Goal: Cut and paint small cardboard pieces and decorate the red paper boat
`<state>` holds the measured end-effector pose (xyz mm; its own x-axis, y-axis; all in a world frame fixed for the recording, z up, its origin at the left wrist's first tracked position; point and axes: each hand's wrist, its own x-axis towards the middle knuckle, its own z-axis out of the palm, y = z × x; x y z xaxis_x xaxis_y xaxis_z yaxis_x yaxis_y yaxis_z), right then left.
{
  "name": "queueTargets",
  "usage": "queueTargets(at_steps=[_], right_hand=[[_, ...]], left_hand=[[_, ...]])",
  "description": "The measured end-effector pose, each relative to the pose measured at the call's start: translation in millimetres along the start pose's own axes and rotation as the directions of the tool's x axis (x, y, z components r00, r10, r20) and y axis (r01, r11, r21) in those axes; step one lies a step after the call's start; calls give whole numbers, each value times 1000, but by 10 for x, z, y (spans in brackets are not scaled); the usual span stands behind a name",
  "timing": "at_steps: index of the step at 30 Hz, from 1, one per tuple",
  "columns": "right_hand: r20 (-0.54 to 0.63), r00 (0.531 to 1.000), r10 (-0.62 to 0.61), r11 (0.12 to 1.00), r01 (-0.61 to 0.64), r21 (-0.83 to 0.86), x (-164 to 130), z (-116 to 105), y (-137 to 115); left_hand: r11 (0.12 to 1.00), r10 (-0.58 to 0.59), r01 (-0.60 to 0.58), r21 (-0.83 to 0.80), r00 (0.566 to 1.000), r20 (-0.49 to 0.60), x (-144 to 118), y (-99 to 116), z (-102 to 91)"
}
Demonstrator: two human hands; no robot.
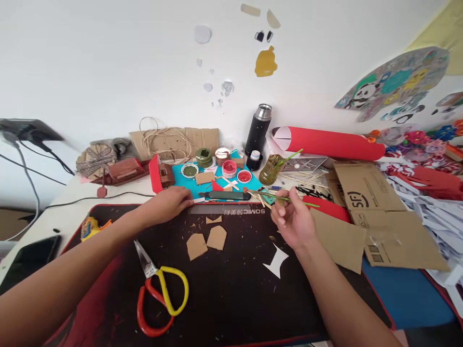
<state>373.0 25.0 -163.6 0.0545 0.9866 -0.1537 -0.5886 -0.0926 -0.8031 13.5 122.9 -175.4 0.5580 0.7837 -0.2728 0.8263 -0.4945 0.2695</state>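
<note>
On the dark mat (pixel 224 289), two flat cardboard cutouts (pixel 207 242) lie between the hands: right hand (pixel 294 222) pinching a thin green brush (pixel 280 196), left hand (pixel 170 205) loosely curled, empty.

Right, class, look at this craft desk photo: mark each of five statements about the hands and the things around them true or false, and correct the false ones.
1. The right hand holds a thin green-handled brush. True.
2. The scissors are in the left hand. False: they lie on the black mat, apart from both hands.
3. Two small cardboard pieces lie on the mat between the hands. True.
4. The black flask lies on its side. False: it stands upright near the wall.
5. The left hand rests at the mat's far edge, near the metal ruler. True.
</note>
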Motion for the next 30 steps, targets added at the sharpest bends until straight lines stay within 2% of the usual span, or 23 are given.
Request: queueTargets(at_steps=[3, 8, 12, 16, 22, 30], right_hand=[[-13, 1000, 7, 1000, -7, -6, 83, 11, -8], [-30, 999, 28, 1000, -27, 4, 100, 0, 30], [-32, 999, 40, 999, -40, 7, 88, 11, 40], [-36, 997, 69, 998, -68, 9, 85, 31, 61], [-34, 995, 97, 995, -97, 1, 46, 12, 118], [-40, 996, 85, 996, -86, -1, 23, 17, 141]], left_hand=[[1000, -6, 4, 30, 997, 74, 126, -28, -72], [999, 41, -40, -7, 982, 187, 284, -71, -187], [994, 101, -82, -78, 952, 290, 374, -79, -291], [983, 116, -51, -174, 916, 385, 454, -93, -337], [987, 84, -36, -159, 947, 309, 456, -103, -310], [981, 182, -140, -138, 907, 378, 514, -37, -340]])
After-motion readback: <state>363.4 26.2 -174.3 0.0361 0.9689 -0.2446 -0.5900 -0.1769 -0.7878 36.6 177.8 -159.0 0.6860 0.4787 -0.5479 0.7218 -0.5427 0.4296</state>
